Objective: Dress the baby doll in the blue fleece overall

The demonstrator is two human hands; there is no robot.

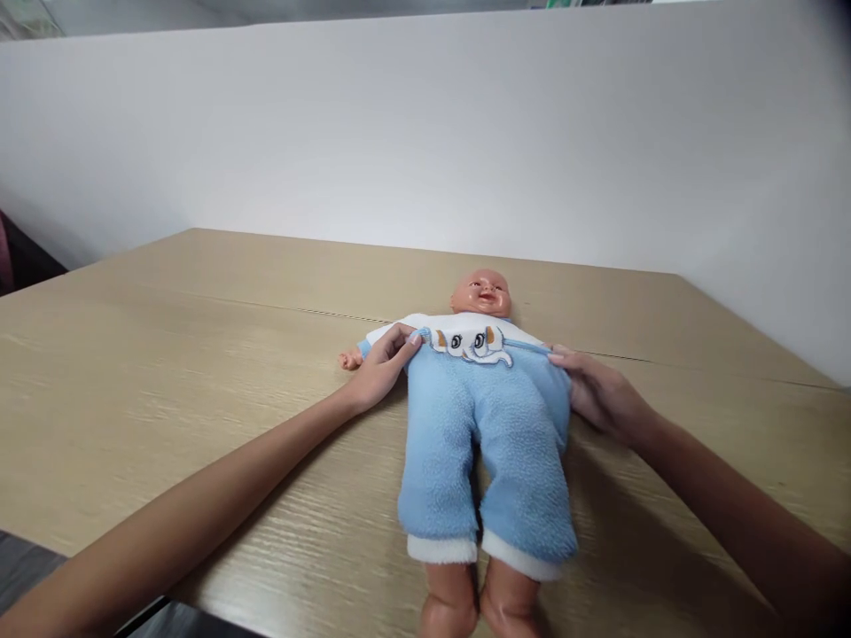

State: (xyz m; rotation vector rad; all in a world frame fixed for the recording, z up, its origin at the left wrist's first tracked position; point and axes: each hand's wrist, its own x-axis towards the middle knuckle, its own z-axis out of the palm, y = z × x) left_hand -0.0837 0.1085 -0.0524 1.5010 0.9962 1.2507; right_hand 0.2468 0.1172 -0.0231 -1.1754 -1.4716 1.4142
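Single head view; faces forward-down across table (199,399); close above doll (485,425) at centre.

Two arms are seen, one at each lower corner of the view. Both forearms are shown bare as far as the edge of the view. They are slender and smooth, and the wrists are narrow. The left hand (382,368) is slim, with long fingers; its fingernails (416,338) are kept fairly long and are coated in a pale, glossy polish. The right hand (598,394) is built alike, and a pale polished nail (555,357) is seen on one fingertip. The right forearm is blurred towards the lower corner.
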